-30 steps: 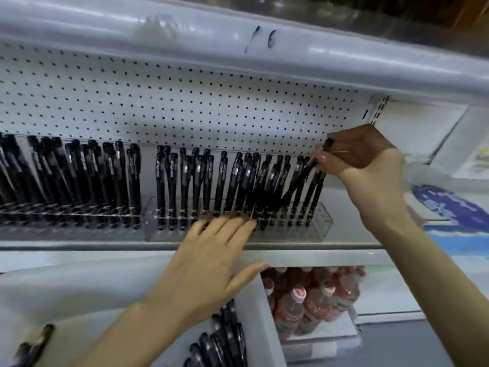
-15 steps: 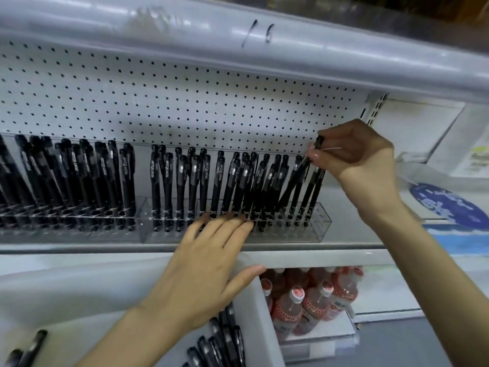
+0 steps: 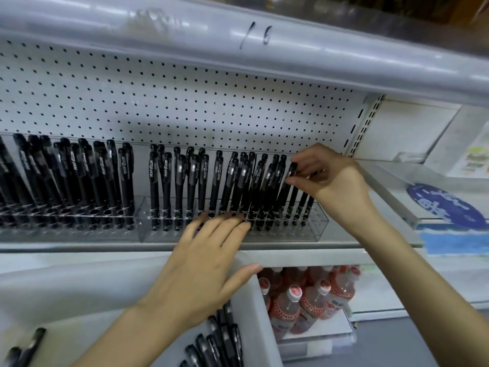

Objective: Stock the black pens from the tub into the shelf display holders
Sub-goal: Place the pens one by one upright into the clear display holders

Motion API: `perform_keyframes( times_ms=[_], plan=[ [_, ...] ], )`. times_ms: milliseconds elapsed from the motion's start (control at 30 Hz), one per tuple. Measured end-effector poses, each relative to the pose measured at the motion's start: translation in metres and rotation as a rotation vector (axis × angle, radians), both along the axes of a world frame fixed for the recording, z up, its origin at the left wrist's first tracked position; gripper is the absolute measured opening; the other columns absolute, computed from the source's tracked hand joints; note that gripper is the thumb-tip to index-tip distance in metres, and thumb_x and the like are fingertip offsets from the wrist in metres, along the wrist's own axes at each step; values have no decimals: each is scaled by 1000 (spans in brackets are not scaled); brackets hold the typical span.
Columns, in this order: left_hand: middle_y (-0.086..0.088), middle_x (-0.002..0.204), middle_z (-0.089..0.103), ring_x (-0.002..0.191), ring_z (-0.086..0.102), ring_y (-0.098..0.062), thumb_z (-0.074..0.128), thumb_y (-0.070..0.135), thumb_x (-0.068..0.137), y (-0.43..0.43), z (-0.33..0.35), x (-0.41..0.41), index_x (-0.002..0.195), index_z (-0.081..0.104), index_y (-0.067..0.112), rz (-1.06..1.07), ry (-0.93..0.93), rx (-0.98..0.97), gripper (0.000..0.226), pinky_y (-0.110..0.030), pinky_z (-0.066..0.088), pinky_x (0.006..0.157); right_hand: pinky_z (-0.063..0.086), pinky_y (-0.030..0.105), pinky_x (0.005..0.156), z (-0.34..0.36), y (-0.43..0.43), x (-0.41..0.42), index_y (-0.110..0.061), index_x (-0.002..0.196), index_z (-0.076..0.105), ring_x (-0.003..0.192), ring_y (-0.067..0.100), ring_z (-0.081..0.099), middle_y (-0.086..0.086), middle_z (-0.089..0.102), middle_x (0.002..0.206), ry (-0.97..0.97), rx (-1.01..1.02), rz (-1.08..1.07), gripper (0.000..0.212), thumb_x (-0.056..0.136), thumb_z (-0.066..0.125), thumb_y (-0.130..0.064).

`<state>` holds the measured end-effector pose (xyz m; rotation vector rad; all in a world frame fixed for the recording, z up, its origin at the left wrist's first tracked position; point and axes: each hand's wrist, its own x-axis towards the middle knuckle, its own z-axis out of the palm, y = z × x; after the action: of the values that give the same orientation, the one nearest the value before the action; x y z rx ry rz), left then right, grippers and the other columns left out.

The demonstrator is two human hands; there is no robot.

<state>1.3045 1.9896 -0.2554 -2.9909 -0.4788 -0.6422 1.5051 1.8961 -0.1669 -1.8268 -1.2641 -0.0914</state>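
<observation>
Several black pens stand upright in a clear display holder [image 3: 316, 229] on the shelf. My right hand [image 3: 333, 181] pinches the cap end of one black pen [image 3: 287, 186] that leans among the pens at the holder's right part. My left hand [image 3: 203, 263] lies flat with straight fingers against the holder's front wall, thumb over the rim of the white tub [image 3: 254, 308]. More loose black pens [image 3: 217, 343] lie in the tub below my left wrist. A second clear holder [image 3: 66, 223] to the left is packed with pens.
A white pegboard [image 3: 185, 102] backs the shelf, and a grey shelf edge [image 3: 291, 62] hangs overhead. Red-capped drink bottles [image 3: 304, 300] fill the shelf below right. A blue label [image 3: 444, 205] sits at the right.
My right hand has lowered the pinched pen from above the row down among the standing pens. My left hand stays pressed on the holder's front.
</observation>
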Motion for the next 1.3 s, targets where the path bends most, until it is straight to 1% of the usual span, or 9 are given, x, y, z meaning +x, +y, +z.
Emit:
perform_keyframes(
  times_ms=[133, 400, 600, 700, 767, 833, 967, 1133, 1300],
  plan=[
    [7, 125, 59, 116, 53, -10, 23, 61, 97, -1, 5, -3, 131, 51, 20, 2, 26, -11, 60, -32, 25, 102, 52, 18, 72, 5, -5, -2, -31, 93, 60, 82, -1, 61, -14, 64, 89, -30, -55, -24, 31, 73, 79, -17],
    [6, 139, 49, 131, 38, -7, 22, 56, 100, -3, 24, -33, 134, 50, 22, -41, -3, -79, 56, -27, 14, 111, 47, 10, 67, 25, -14, -29, -31, 97, 60, 81, -1, 60, -16, 63, 91, -133, -48, -64, 28, 76, 77, -25],
    [13, 148, 33, 137, 18, 1, 14, 62, 93, 0, 29, -110, 140, 39, 28, 90, -121, -263, 63, -21, 7, 112, 46, 13, 69, 6, 5, -109, -30, 94, 64, 77, 5, 60, -11, 65, 89, 32, 26, 189, 23, 76, 77, -22],
    [16, 148, 30, 137, 23, -2, 21, 65, 88, 7, 19, -165, 139, 37, 31, 266, -201, -380, 64, -21, 14, 112, 47, 17, 71, -27, 29, -161, -29, 89, 66, 77, 7, 61, -12, 65, 87, 133, -37, 359, 21, 75, 78, -20],
    [16, 145, 32, 134, 26, 0, 28, 65, 86, 11, 11, -197, 138, 38, 32, 368, -253, -467, 62, -10, 15, 107, 48, 20, 69, -55, 45, -196, -30, 86, 66, 75, 9, 61, -10, 65, 86, 167, -159, 474, 19, 75, 78, -20],
    [15, 144, 32, 130, 25, 5, 40, 53, 92, 13, 3, -220, 139, 36, 29, 439, -277, -533, 53, 4, 10, 97, 49, 27, 74, -82, 59, -226, -24, 96, 69, 78, 10, 61, -5, 66, 93, 75, -399, 566, 19, 78, 75, -28],
    [16, 143, 28, 128, 23, 6, 50, 28, 96, 14, -13, -234, 146, 27, 22, 511, -320, -676, 55, 7, 9, 92, 46, 29, 82, -120, 70, -258, -13, 119, 63, 98, 20, 59, 4, 64, 114, -136, -727, 590, 51, 80, 68, -46],
    [26, 139, 24, 125, 18, 15, 45, 18, 98, 15, -19, -226, 147, 22, 30, 436, -416, -951, 56, 10, 13, 87, 43, 26, 82, -140, 57, -255, -12, 112, 65, 94, 19, 55, 2, 59, 100, -86, -760, 560, 48, 77, 72, -44],
    [18, 138, 34, 123, 24, 12, 42, 2, 97, 11, -18, -206, 143, 33, 27, 332, -371, -907, 53, 10, 13, 89, 45, 16, 68, -144, 37, -247, -15, 97, 67, 64, 5, 54, -8, 54, 79, 186, -670, 431, 31, 71, 81, -25]
  ],
)
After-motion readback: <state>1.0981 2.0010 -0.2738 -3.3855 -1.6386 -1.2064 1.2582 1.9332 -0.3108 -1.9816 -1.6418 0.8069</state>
